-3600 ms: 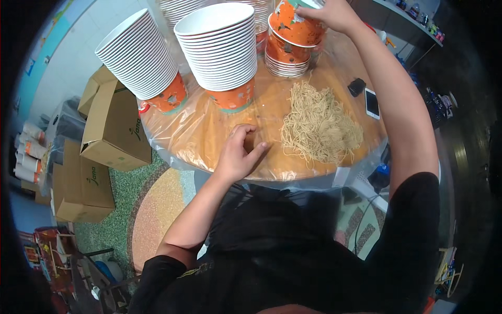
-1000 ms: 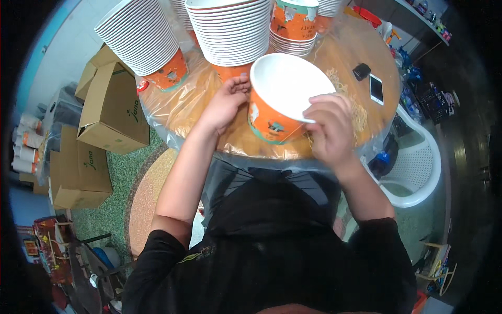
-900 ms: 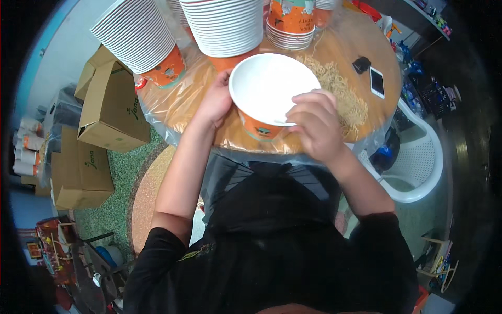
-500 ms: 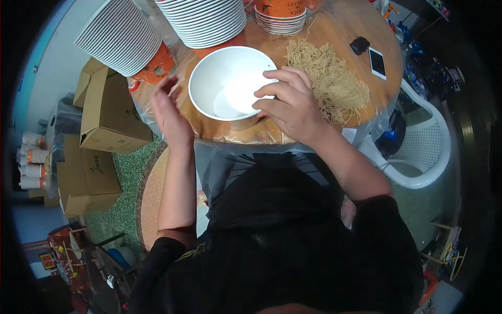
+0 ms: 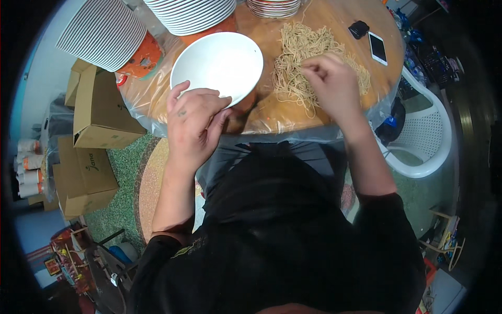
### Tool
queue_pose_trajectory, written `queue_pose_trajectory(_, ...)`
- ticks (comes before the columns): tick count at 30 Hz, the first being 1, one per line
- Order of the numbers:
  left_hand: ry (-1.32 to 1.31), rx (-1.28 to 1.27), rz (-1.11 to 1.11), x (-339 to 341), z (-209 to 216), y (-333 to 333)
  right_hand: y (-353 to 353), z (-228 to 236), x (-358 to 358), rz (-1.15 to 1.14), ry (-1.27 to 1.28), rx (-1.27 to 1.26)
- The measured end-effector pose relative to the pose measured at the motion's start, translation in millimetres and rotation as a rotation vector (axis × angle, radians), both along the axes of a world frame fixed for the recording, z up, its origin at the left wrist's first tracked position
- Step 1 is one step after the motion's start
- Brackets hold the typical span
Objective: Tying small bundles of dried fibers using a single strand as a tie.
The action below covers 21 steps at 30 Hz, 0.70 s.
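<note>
A paper bucket, white inside, tilts on the table in front of me with its mouth facing me. My left hand grips its near rim, fingers curled over the edge and thumb outside. A small dark hole shows near the rim at the bucket's right side. To the right lies a loose heap of tan cords. My right hand is over this heap with thumb and fingers pinched together; whether a cord is between them is too small to tell.
Two tall stacks of nested buckets, a left stack and a middle stack, stand at the far side, with a shorter stack beside them. A phone lies at right by a black object. Cardboard boxes and a white chair flank the plastic-covered table.
My right hand has left the bucket's rim and moved right onto the cords. My left hand has come in from the side and taken the near rim; the bucket now tilts more toward me.
</note>
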State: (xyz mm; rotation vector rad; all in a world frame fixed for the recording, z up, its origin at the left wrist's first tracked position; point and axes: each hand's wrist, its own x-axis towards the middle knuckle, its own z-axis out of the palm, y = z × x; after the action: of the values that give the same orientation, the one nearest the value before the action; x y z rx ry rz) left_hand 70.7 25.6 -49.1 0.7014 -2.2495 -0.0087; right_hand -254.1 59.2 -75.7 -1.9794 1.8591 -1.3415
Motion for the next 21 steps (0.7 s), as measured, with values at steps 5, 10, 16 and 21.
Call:
queue_pose_trajectory(5, -0.003, 0.002, -0.004, -2.3, 0.2, -4.8, -3.7, -22.7, 1.2, 0.168, 0.280, -0.002)
queue_pose_trajectory(10, 0.038, -0.057, -0.025, 0.0, -1.5, -2.0, -12.1, -25.4, -1.7, 0.086, 0.497, 0.100)
queue_pose_trajectory(16, 0.267, -0.077, -0.008, 9.7, -13.1, 33.4, 20.2, -1.7, 26.9, 0.183, 0.237, -0.172)
queue_pose_trajectory(21, 0.184, 0.060, -0.172, -19.5, -10.9, 47.3, 53.2, 11.0, 68.3, 0.317, -0.011, -0.084)
